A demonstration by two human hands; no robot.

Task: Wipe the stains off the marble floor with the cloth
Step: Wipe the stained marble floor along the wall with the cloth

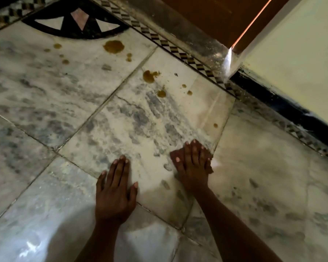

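1. Stains of brownish-yellow liquid dot the marble floor in scattered spots, the largest just below a black patterned inlay.
2. Right hand lies flat with straight fingers, pressing a dark cloth onto the floor, well short of the stains.
3. Left hand rests palm-down on the floor beside it, fingers straight and holding nothing.
4. Cream wall with a dark baseboard runs along the right.

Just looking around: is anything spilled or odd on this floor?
Yes. Yellow-brown stains dot the marble floor: the largest blot lies near the black inlay, smaller splashes trail toward the wall. The right hand presses a cloth short of them.
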